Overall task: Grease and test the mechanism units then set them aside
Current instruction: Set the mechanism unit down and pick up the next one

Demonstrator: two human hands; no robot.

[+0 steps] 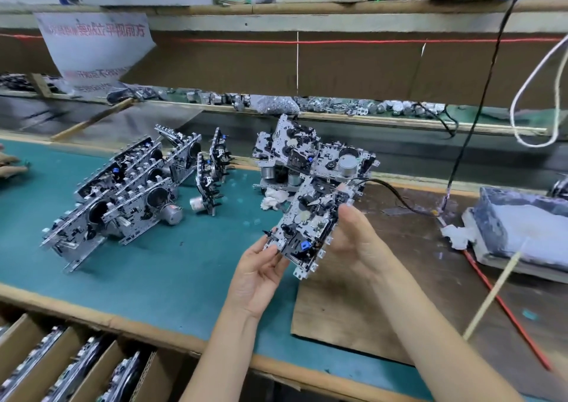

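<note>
Teal matting covers the long wood-edged table (172,266), and the work on it looks sorted by stage. To the right lies a brown fibreboard sheet (384,324), probably there to take the mess. On the left of the mat, a leaning row of silver-and-black metal units (123,198) rests one against the next like toppled books. That reads as the set-aside batch, stood on edge to save room. Behind the hands is a jumbled pile of more metal units (316,158), motors showing, likely waiting their turn. At the far right sits a dark tray of white grease (522,232), within easy reach.

Now the one that matters: a single silver-and-black mechanism unit (307,226) is up off the table, over the seam between mat and board. It is tilted face-up toward the person so the gears and levers can be read. The left hand (258,278) pinches its lower left corner. The right hand (359,235) wraps the right edge with the thumb on the face — both clamped on the unit, one on either side.

A thin pale wooden stick (491,294) is propped against the tray front, nobody on it, so I judge this is checking rather than greasing. A black cable (396,195) runs across the board toward the unit's top corner — plugged in or not, I cannot tell. A crumpled white rag (272,198) sits at the pile's foot, handy for wiping.
</note>
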